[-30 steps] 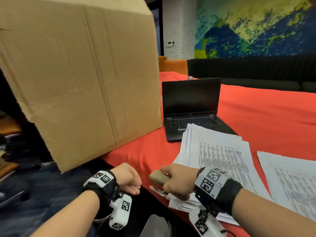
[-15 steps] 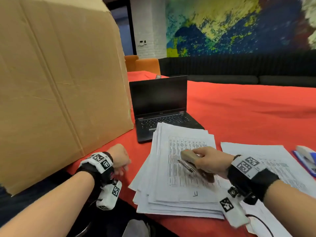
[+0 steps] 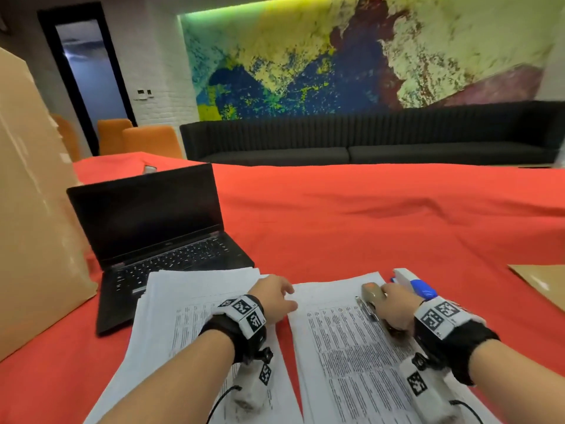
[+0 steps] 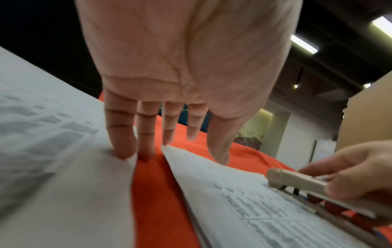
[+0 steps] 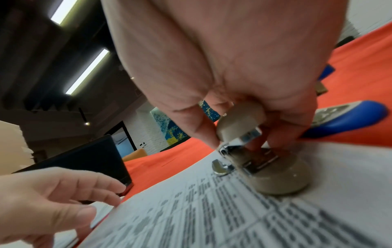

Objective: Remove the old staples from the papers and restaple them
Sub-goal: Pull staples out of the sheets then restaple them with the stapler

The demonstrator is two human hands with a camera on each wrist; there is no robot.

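Note:
Two stacks of printed papers lie on the red cloth, a left stack (image 3: 189, 316) and a right stack (image 3: 345, 347). My right hand (image 3: 394, 310) grips a beige stapler (image 3: 371, 296) near the right stack's top right corner. In the right wrist view the stapler (image 5: 239, 124) has its base resting on the sheet, jaws apart. My left hand (image 3: 276, 296) is spread between the two stacks. Its straight fingers (image 4: 123, 134) touch the left stack's edge and the cloth.
An open black laptop (image 3: 153, 234) sits behind the left stack, with a big cardboard box (image 3: 30, 209) to its left. A blue-and-white tool (image 3: 419, 286) lies just beyond my right hand. A flat cardboard piece (image 3: 541, 283) lies at the far right.
My right hand carried the stapler from the left stack over to the right stack. My left hand came up from the table edge and opened between the stacks. The view swung right.

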